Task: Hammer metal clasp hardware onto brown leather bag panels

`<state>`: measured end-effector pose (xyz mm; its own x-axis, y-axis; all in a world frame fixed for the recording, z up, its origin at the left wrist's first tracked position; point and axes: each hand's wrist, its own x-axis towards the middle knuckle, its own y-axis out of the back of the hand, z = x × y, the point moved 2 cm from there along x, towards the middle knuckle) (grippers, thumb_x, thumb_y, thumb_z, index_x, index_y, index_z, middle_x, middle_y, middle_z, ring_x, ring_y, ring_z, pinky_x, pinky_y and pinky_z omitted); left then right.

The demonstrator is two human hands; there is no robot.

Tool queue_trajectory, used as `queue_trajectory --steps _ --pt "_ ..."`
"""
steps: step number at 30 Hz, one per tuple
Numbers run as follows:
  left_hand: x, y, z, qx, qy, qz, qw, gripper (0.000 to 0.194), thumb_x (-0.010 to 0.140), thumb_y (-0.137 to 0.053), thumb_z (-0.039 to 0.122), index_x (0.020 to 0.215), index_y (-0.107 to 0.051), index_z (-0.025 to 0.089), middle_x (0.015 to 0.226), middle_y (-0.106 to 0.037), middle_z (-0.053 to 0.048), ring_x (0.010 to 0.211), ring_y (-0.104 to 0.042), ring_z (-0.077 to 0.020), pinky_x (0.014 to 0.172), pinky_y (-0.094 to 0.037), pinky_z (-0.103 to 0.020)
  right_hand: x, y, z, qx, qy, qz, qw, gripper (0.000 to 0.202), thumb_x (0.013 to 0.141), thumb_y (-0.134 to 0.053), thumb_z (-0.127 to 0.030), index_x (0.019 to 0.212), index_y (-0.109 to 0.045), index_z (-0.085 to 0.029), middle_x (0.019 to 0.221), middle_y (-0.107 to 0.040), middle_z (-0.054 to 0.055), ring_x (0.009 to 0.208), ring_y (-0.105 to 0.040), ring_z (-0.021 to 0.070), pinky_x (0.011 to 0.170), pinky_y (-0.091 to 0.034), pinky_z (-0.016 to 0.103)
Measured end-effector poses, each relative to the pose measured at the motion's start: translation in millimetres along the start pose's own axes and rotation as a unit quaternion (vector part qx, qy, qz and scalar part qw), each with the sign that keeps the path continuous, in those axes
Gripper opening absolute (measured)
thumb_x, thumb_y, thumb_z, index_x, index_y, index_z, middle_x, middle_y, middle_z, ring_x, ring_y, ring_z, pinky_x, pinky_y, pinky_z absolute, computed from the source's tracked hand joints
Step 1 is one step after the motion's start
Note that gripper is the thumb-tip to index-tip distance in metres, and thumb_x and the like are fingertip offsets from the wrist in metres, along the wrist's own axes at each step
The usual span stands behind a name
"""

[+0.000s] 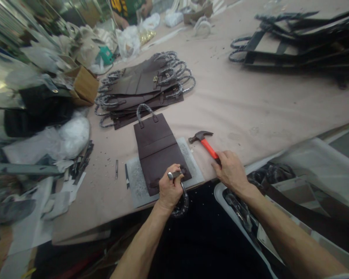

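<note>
A dark brown leather bag panel lies flat over a grey slab at the table's front edge. One wrapped handle loops from its far end; another wrapped handle hangs over the table edge. My left hand is closed around a metal punch, held against the near end of the panel by the handle tab. To the right, my right hand grips the end of a claw hammer with an orange handle; its head rests on or just above the table.
Stacked brown bag panels lie behind the slab. More dark bag pieces are piled at the far right. A thin metal rod lies left of the slab. Plastic-wrapped clutter and a cardboard box crowd the left. A bin stands below right. Another person's hand shows at the back.
</note>
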<state>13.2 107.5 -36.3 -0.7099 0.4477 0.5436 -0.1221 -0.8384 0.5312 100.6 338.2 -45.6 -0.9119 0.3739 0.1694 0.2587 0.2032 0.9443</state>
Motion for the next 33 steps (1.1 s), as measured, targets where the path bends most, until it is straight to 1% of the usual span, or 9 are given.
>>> queue_trajectory --steps 3,5,9,12,15,19,26,29,33 --pt "-1.9 -0.7 4.1 0.003 -0.016 0.009 1.0 0.01 0.096 -0.058 0.011 0.103 -0.06 0.017 0.109 -0.07 -0.01 0.107 -0.069 -0.0212 0.097 -0.06 -0.039 1.3 2.3 -16.6 0.076 0.051 0.059 0.994 0.028 0.094 -0.058 -0.023 0.119 -0.065 -0.013 0.116 -0.061 0.015 0.103 -0.055 0.0294 0.089 -0.046 0.041" --pt "-4.8 -0.8 8.0 0.007 -0.03 0.019 0.999 0.01 0.097 -0.057 0.01 0.103 -0.06 0.017 0.111 -0.069 -0.011 0.11 -0.068 -0.0216 0.098 -0.06 -0.04 11.1 2.6 -34.9 0.14 0.107 0.046 0.983 0.018 0.097 -0.056 -0.024 0.107 -0.069 -0.016 0.107 -0.064 0.012 0.099 -0.058 0.026 0.088 -0.046 0.039" --pt "-10.4 -0.4 13.4 0.021 -0.022 0.026 0.999 0.009 0.097 -0.058 0.011 0.105 -0.06 0.016 0.115 -0.068 -0.013 0.112 -0.066 -0.0221 0.099 -0.059 -0.042 47.6 -2.6 -72.3 0.164 0.166 -0.112 0.966 0.011 0.094 -0.066 -0.025 0.09 -0.071 -0.017 0.093 -0.067 0.008 0.088 -0.061 0.0217 0.077 -0.043 0.033" --pt "-12.2 0.4 13.8 0.037 -0.005 0.033 0.999 0.008 0.098 -0.057 0.012 0.104 -0.061 0.016 0.114 -0.068 -0.013 0.112 -0.065 -0.0227 0.099 -0.058 -0.044 72.0 -6.2 -86.7 0.136 0.181 -0.183 0.957 0.009 0.089 -0.071 -0.025 0.086 -0.071 -0.016 0.091 -0.07 0.008 0.085 -0.061 0.0212 0.07 -0.038 0.031" --pt "-12.6 0.6 12.7 0.039 0.001 0.037 0.999 0.009 0.098 -0.056 0.012 0.104 -0.061 0.016 0.113 -0.068 -0.013 0.112 -0.065 -0.0227 0.099 -0.058 -0.044 83.1 -8.2 -89.5 0.129 0.193 -0.206 0.951 0.012 0.087 -0.074 -0.027 0.084 -0.071 -0.017 0.085 -0.071 0.007 0.08 -0.061 0.0202 0.065 -0.033 0.031" --pt "-12.4 0.8 11.4 0.036 0.007 0.033 0.999 0.009 0.099 -0.056 0.012 0.104 -0.061 0.016 0.113 -0.068 -0.013 0.112 -0.065 -0.0221 0.1 -0.057 -0.043 84.1 -7.7 -89.2 0.121 0.206 -0.224 0.945 0.015 0.085 -0.075 -0.031 0.085 -0.07 -0.017 0.086 -0.071 0.007 0.081 -0.062 0.0206 0.064 -0.03 0.031" --pt "-10.7 1.3 11.6 0.031 0.011 0.024 0.999 0.009 0.099 -0.055 0.012 0.102 -0.062 0.016 0.111 -0.069 -0.012 0.11 -0.065 -0.0216 0.098 -0.058 -0.041 79.3 -3.7 -99.2 0.051 0.255 -0.233 0.937 0.014 0.092 -0.064 -0.027 0.091 -0.068 -0.013 0.09 -0.07 0.014 0.082 -0.064 0.0248 0.066 -0.032 0.033" --pt "-9.9 1.3 11.3 0.024 0.006 0.021 0.999 0.01 0.098 -0.056 0.011 0.103 -0.062 0.016 0.112 -0.069 -0.011 0.11 -0.066 -0.0214 0.099 -0.058 -0.041 79.6 -5.4 -95.2 0.122 0.239 -0.225 0.937 0.009 0.087 -0.067 -0.022 0.088 -0.068 -0.013 0.087 -0.069 0.013 0.079 -0.062 0.024 0.064 -0.031 0.032" --pt "-7.4 1.5 9.2 0.011 0.004 0.015 1.0 0.01 0.097 -0.058 0.011 0.104 -0.062 0.017 0.113 -0.069 -0.011 0.11 -0.067 -0.0209 0.098 -0.059 -0.039 79.4 -12.9 -80.9 0.234 0.204 -0.212 0.927 0.004 0.08 -0.07 -0.013 0.083 -0.067 -0.016 0.079 -0.067 0.005 0.073 -0.058 0.0176 0.064 -0.033 0.028"
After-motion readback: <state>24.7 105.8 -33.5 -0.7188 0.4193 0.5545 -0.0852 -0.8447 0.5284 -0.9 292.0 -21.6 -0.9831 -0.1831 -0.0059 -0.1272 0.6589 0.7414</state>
